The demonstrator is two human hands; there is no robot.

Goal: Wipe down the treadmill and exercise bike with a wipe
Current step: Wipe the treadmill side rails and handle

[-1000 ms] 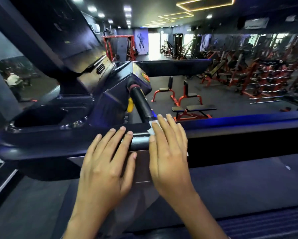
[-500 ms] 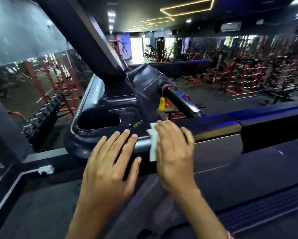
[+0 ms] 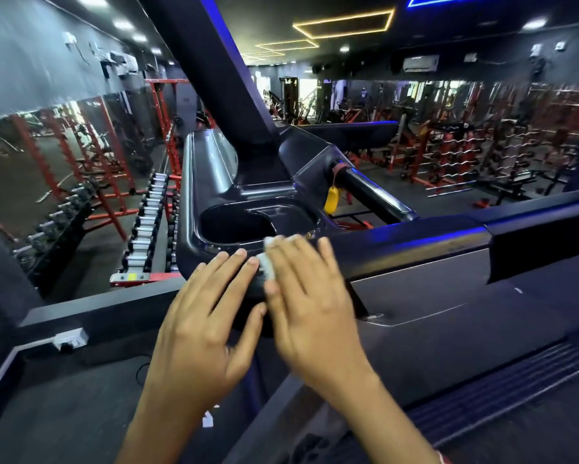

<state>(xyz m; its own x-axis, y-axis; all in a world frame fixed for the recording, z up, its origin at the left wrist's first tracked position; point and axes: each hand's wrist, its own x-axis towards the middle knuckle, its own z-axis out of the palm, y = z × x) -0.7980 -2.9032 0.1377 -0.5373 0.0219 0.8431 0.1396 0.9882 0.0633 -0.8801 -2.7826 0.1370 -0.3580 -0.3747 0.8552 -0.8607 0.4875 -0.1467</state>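
Right hand (image 3: 311, 296) pressed wipe (image 3: 268, 266) flat onto treadmill rail (image 3: 415, 236) | left hand (image 3: 208, 316) rested spread beside it | risk: unpinched wipe could slip from under fingers (image 3: 301, 259).

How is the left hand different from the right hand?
The right hand presses a white wipe under its fingers; the left hand has only the treadmill under it. The right hand looks blurry; the left hand looks sharper. The right hand's fingertips reach farther toward the cup tray than the left hand's. Both hands lie flat with straight fingers, side by side on the treadmill's dark rail.
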